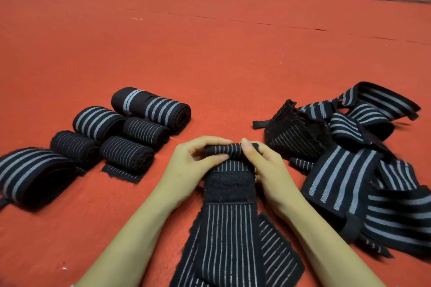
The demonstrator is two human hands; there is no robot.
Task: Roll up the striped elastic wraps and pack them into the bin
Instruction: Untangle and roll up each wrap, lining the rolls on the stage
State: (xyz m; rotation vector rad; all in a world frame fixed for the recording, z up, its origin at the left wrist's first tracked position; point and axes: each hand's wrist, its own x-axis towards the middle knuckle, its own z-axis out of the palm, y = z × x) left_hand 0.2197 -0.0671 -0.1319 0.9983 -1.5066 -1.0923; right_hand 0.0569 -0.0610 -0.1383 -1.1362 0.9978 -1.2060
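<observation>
both hands are on one wrap (227,223). the left hand (193,165) and the right hand (268,170) each pinch an end of the small roll (229,150) at the far tip of the wrap, thumbs on top and fingers curled round it. the hands are close together, with just the roll between them.

the wrap lies flat on the red bench (210,53) and runs straight back toward the person, between the two arms. so its long way points from the roll to the body, and the roll lies across it, side to side. a fuzzy black patch (228,187) sits on the wrap just behind the roll. i think the roll must be turned toward the body, over that patch, to take up the rest of the strip (most of it is still flat). both hands are just as near, so they should turn together or the roll may go crooked.

six done rolls (133,123) sit in rows to the left. a loose pile (349,147) of wraps waits on the right, near the right hand. i cannot see any bin.
</observation>
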